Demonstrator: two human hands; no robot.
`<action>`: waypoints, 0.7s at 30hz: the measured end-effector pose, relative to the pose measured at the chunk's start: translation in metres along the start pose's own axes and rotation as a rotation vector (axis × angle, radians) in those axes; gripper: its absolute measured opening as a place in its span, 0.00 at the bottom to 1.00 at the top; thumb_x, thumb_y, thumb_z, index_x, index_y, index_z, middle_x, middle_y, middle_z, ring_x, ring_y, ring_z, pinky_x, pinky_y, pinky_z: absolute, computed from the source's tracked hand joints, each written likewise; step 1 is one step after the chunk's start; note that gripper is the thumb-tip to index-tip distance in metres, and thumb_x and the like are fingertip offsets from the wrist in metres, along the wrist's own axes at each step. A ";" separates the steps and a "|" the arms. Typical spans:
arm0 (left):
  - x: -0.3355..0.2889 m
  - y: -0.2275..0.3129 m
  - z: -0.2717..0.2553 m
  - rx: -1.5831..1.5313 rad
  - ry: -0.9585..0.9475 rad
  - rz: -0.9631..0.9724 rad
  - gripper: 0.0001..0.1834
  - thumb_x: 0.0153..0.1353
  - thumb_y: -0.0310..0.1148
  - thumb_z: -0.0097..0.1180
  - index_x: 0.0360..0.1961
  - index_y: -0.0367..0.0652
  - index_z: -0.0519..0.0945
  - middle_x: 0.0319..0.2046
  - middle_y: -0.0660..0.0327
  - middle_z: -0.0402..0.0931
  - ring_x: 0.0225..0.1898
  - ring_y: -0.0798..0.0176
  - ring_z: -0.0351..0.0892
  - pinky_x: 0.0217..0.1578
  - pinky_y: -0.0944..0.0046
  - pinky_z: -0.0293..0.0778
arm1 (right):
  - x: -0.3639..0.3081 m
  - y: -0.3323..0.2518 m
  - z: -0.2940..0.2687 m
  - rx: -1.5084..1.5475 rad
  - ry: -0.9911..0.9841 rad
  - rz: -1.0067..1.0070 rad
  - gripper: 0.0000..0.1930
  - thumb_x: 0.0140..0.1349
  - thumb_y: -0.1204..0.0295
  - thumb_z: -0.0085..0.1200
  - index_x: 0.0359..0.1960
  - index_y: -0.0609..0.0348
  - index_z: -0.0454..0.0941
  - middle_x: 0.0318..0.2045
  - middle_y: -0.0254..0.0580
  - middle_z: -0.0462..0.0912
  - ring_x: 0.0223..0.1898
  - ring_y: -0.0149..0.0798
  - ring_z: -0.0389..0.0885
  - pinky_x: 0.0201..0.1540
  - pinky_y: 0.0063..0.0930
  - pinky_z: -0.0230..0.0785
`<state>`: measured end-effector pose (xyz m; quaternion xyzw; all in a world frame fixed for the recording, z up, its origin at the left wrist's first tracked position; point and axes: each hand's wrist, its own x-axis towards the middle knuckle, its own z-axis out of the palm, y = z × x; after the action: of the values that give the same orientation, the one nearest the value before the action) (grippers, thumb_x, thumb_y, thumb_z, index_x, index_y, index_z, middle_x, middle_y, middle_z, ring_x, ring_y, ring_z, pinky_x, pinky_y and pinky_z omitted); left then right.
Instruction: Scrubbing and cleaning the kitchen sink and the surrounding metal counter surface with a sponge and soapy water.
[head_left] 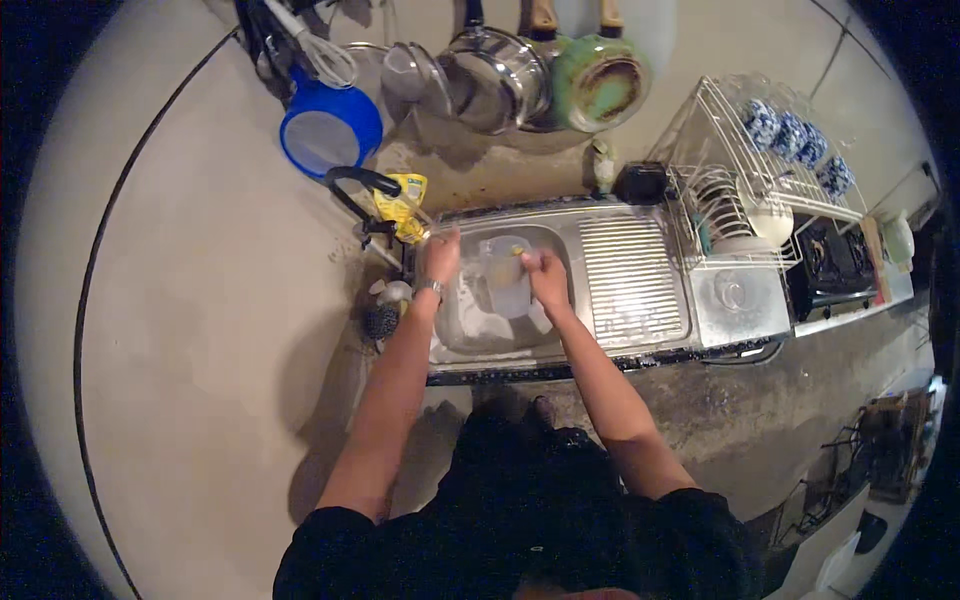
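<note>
In the steel sink basin (470, 335) is a translucent plastic container (510, 290), tilted, its far side softly blurred. My right hand (546, 282) grips it at its right edge, and a small yellow patch shows beside the thumb. At the basin's left rim, my left hand (442, 257) is raised just under the end of the black-necked faucet (365, 185). Its fingers are smeared, so their pose does not show. Whitish suds or wet glare lie on the basin floor.
A yellow pouch (403, 200) stands behind the faucet; a dark scrubber (381, 321) lies left of the sink. Right are the ribbed drainboard (630, 280), a dish rack (735, 240), a drinking glass (733, 292) and a black stove (838, 265). Pans (601, 82) and a blue strainer (330, 130) hang above.
</note>
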<state>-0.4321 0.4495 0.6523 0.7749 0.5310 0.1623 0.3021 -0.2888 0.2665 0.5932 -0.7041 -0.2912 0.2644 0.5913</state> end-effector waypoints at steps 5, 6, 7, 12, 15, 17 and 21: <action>-0.008 -0.042 -0.014 -0.015 0.404 0.671 0.12 0.61 0.38 0.56 0.32 0.38 0.80 0.26 0.53 0.80 0.32 0.52 0.82 0.35 0.54 0.74 | 0.007 -0.053 0.045 -0.178 -0.188 -0.291 0.17 0.57 0.62 0.65 0.34 0.65 0.76 0.23 0.55 0.76 0.25 0.52 0.73 0.31 0.42 0.67; -0.009 -0.041 -0.018 -0.093 0.068 0.676 0.09 0.59 0.33 0.57 0.35 0.39 0.79 0.28 0.52 0.81 0.34 0.51 0.82 0.36 0.56 0.75 | 0.004 -0.065 0.049 -0.183 -0.195 -0.297 0.17 0.57 0.62 0.65 0.34 0.65 0.76 0.23 0.55 0.76 0.25 0.52 0.73 0.31 0.42 0.67; -0.010 -0.036 -0.020 -0.173 -0.266 0.673 0.08 0.57 0.28 0.57 0.38 0.40 0.78 0.31 0.52 0.81 0.35 0.51 0.82 0.38 0.57 0.76 | -0.003 -0.075 0.049 -0.170 -0.212 -0.319 0.17 0.55 0.63 0.66 0.34 0.65 0.75 0.23 0.54 0.76 0.24 0.52 0.73 0.31 0.42 0.67; 0.003 0.006 -0.023 0.130 -0.525 0.649 0.07 0.53 0.29 0.58 0.31 0.37 0.81 0.33 0.47 0.82 0.34 0.49 0.83 0.37 0.53 0.77 | -0.020 -0.101 0.038 -0.152 -0.175 -0.364 0.14 0.56 0.68 0.64 0.33 0.66 0.73 0.22 0.55 0.75 0.23 0.52 0.71 0.29 0.39 0.66; 0.004 0.017 -0.005 0.450 -0.670 0.746 0.09 0.51 0.31 0.59 0.31 0.37 0.82 0.34 0.45 0.82 0.35 0.48 0.83 0.39 0.52 0.77 | -0.022 -0.103 0.022 -0.257 -0.142 -0.458 0.15 0.57 0.68 0.64 0.32 0.66 0.71 0.20 0.54 0.73 0.22 0.52 0.69 0.28 0.39 0.65; -0.003 0.034 0.007 0.511 -0.790 0.695 0.13 0.51 0.33 0.60 0.36 0.38 0.83 0.36 0.47 0.83 0.37 0.49 0.84 0.41 0.51 0.77 | -0.029 -0.107 0.012 -0.251 -0.119 -0.432 0.17 0.58 0.66 0.63 0.31 0.66 0.69 0.20 0.54 0.72 0.22 0.53 0.69 0.26 0.39 0.64; -0.009 0.042 0.028 0.686 -0.806 0.517 0.16 0.54 0.36 0.56 0.38 0.36 0.82 0.41 0.48 0.83 0.41 0.49 0.84 0.41 0.54 0.77 | -0.038 -0.120 -0.007 -0.270 -0.142 -0.529 0.16 0.59 0.67 0.63 0.30 0.66 0.68 0.20 0.53 0.70 0.20 0.48 0.67 0.26 0.37 0.63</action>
<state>-0.3887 0.4219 0.6584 0.9332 0.1903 -0.2578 0.1629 -0.3213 0.2499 0.7141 -0.6557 -0.5375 0.1087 0.5190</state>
